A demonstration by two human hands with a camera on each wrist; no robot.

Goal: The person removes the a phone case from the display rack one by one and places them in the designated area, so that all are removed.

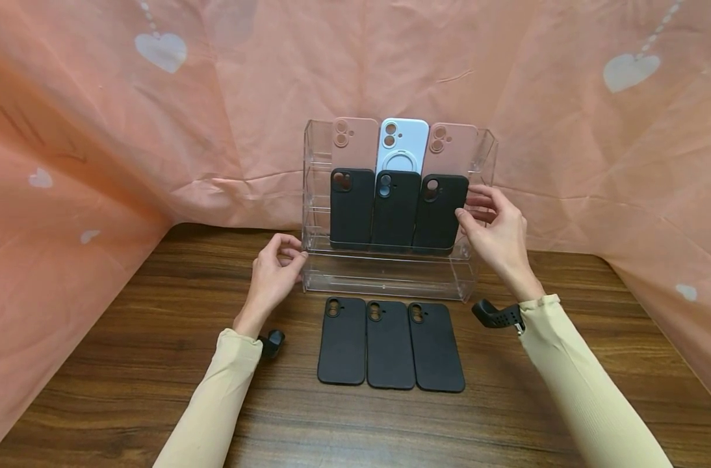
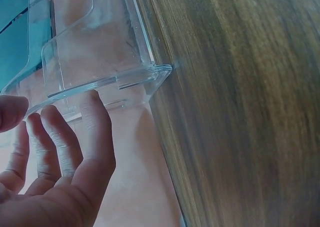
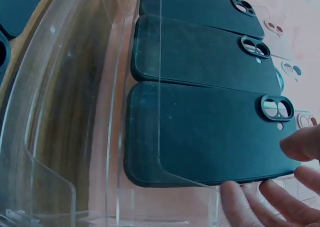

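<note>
A: What lies nearest?

B: Three black cases (image 1: 390, 344) lie flat on the wooden table (image 1: 156, 364), side by side in a row, camera holes toward the far side. They sit between the two forearms in beige sleeves, and no hand touches them.

A: And just past them?

B: A clear stand (image 1: 390, 276) with stepped tiers stands on the table, right behind the flat row. The left hand (image 1: 273, 276) is at its lower left corner, fingers loosely curled, the tips touching the clear edge. The left wrist view shows those fingers (image 2: 92, 132) against the bottom lip of the stand (image 2: 100, 62). It grips nothing that I can see.

A: The right hand?

B: The right hand (image 1: 496, 234) is at the stand's right side, higher up. Its fingertips pinch the right edge of the right black case (image 1: 440, 213), which stands upright in the middle tier. The right wrist view shows the fingertips (image 3: 240, 199) on that case's (image 3: 210, 132) edge, behind the clear wall.

A: What else is in the stand?

B: Two more black cases (image 1: 374, 208) stand beside the held one. Behind them, on the top tier, a pale blue case (image 1: 403, 144) stands between two pink cases (image 1: 355, 144).

A: And farthest?

B: A peach cloth (image 1: 127, 130) with white hearts hangs behind and to both sides.
</note>
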